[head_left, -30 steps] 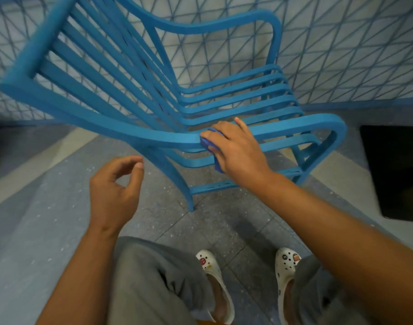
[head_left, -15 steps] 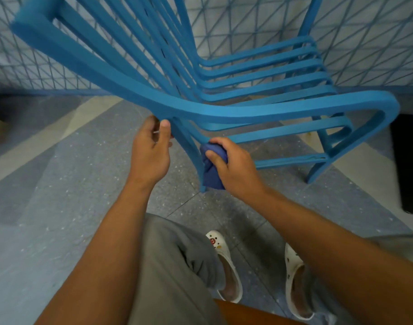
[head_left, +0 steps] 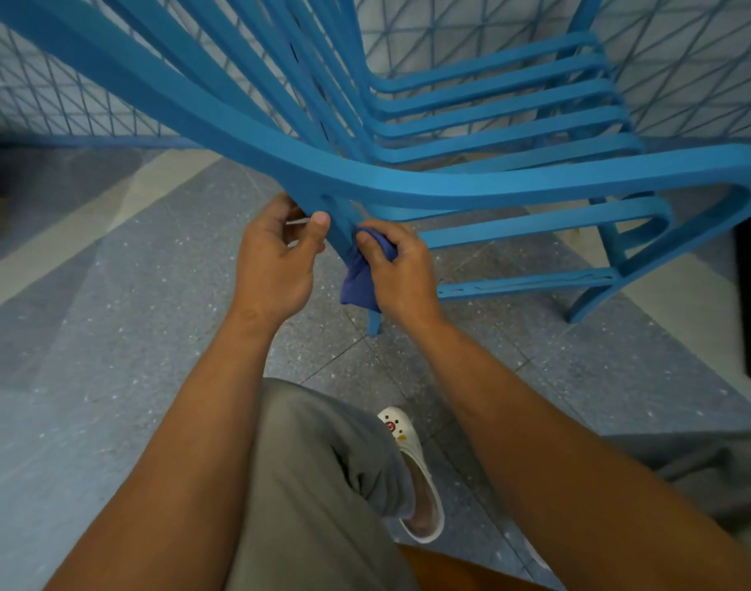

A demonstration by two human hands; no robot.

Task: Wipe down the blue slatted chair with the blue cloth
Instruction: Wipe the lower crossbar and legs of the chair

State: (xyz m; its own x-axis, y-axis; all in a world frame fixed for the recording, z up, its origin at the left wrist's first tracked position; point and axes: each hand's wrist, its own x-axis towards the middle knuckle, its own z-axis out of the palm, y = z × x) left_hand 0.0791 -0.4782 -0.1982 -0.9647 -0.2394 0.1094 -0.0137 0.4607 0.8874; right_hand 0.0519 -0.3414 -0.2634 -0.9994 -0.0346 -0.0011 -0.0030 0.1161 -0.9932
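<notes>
head: right hand (head_left: 401, 270) presses cloth (head_left: 358, 280) on chair (head_left: 450, 185)

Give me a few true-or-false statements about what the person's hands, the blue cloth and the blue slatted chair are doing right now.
1. The right hand holds the crumpled blue cloth against a leg of the blue slatted chair. True.
2. The left hand hangs free, away from the chair. False: it grips the chair frame just left of the cloth.
3. The cloth lies on the chair's seat slats. False: it is low down at the leg, below the armrest.
4. A white clog with small charms shows on the speckled grey floor. True.
5. The chair stands on grass. False: it stands on the tiled floor.
</notes>
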